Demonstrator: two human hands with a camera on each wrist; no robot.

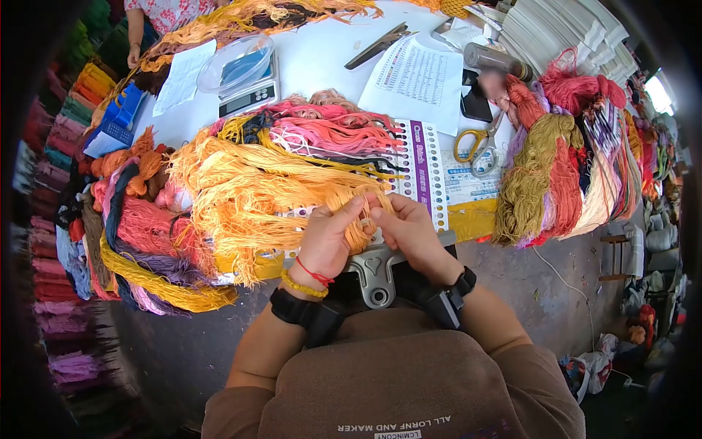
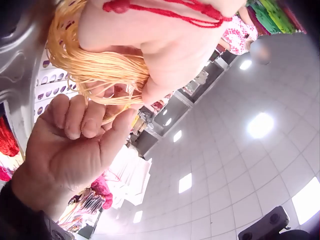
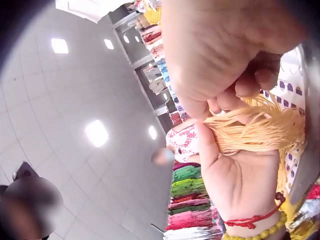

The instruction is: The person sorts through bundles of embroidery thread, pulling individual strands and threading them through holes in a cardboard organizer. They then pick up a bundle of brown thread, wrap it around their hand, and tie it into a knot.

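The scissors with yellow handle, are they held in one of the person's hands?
No, the scissors lie apart from the left hand and the right hand, which both hold orange thread.

passage — white tabletop [image 1: 316,69] between scale [image 1: 248,101] and printed sheet [image 1: 417,80] | obstacles nearer — yellow-orange thread [image 1: 248,183], pink skeins [image 1: 333,135], metal clip [image 1: 374,274]

Table [image 1: 314,58] — thread [image 1: 248,172], papers [image 1: 409,79], scale [image 1: 250,99]
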